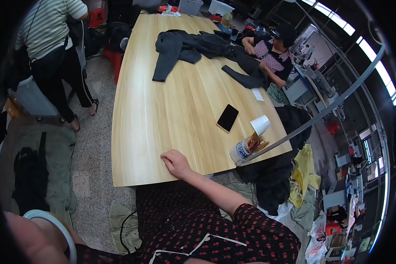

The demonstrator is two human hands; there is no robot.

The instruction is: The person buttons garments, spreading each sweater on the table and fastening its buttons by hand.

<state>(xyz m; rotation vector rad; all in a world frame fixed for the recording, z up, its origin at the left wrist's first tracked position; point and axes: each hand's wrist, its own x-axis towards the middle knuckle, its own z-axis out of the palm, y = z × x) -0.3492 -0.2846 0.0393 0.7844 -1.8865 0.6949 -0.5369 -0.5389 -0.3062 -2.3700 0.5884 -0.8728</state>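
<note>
My right hand [177, 163] rests on the near edge of the wooden table [163, 119], its fingers loosely curled in and no object showing in them. At the bottom left, very close to the camera, is my left hand [24, 235], with a pale bangle [61, 224] round the wrist. It is cut off and blurred, so its fingers are hidden. To the right of my right hand, a black phone [228, 118] lies on the tabletop. Beyond it are a patterned jar of tools [241, 152] and a white cup [260, 125], near the right corner.
Dark garments [185, 46] lie across the far half of the table, where a seated person [275, 53] handles one. Another person [53, 35] stands at the left. A metal pole [312, 121] rises from the right corner. Dark cloth [268, 185] is heaped below it.
</note>
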